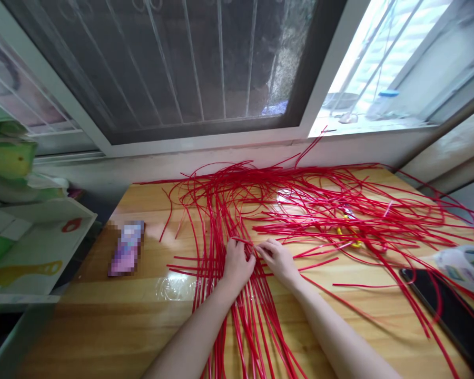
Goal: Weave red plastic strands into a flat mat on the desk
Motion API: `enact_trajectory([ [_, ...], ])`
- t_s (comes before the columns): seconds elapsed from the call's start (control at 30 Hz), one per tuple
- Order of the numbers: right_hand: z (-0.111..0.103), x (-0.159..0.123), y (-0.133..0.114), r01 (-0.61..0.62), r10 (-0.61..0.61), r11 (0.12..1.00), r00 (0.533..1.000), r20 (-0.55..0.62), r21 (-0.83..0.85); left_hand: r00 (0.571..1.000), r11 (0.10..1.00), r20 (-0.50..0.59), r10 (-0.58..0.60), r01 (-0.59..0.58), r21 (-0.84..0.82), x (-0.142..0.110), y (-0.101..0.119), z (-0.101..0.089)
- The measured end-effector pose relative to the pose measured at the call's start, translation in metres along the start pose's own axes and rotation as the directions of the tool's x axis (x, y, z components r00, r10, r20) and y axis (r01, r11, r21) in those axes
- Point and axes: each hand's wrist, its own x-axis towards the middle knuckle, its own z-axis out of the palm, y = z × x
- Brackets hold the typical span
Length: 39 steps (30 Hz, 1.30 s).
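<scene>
Under both hands, long red strips (211, 255) lie on the wooden counter (118, 326). Most of them run up and down, side by side, and a few go across them, to the left of the hands. The left hand (238, 261) is low on top of the strips with its fingers bent; I cannot tell if it grips one. The right hand (277, 257) is just beside it, with its thumb and finger pinching a thin red strip. Past the hands and to their right is a big messy pile (319, 216) of more red strips. Something with yellow loops (355, 243) pokes out from under it. Well to the left of the hands is a flat purple thing (127, 250), too blurry to make out. Far to their right is a flat black thing (444, 316). Beyond the hands is a window (174, 68) with bars.
</scene>
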Motion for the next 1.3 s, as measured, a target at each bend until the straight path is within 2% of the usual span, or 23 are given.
enact_trajectory([
  [0.2,0.003,0.002,0.003,-0.07,0.07,0.997,0.998,-0.004,-0.023,0.999,0.999,-0.014,-0.031,0.031,-0.027,0.0,0.001,0.0],
  [0.33,0.001,0.002,-0.001,-0.061,0.061,0.998,0.998,-0.014,-0.023,0.998,0.998,-0.024,-0.055,0.055,-0.017,0.002,0.002,0.0],
  [0.67,0.006,0.001,0.007,-0.123,0.131,0.985,0.99,-0.06,0.123,0.989,0.989,-0.004,-0.148,0.148,0.004,0.01,0.005,-0.001],
  [1.0,0.003,0.003,0.005,-0.145,0.158,0.975,0.985,-0.068,0.166,0.963,0.956,0.079,-0.259,0.245,0.159,0.034,0.014,0.001],
  [1.17,0.001,0.002,0.005,-0.128,0.135,0.981,0.99,-0.032,0.148,0.97,0.973,0.082,-0.229,0.231,-0.019,0.027,0.004,-0.002],
  [1.3,-0.012,0.004,0.005,-0.017,-0.002,0.992,0.989,0.146,0.128,0.989,0.972,0.119,-0.087,0.11,-0.209,0.015,-0.005,-0.009],
])
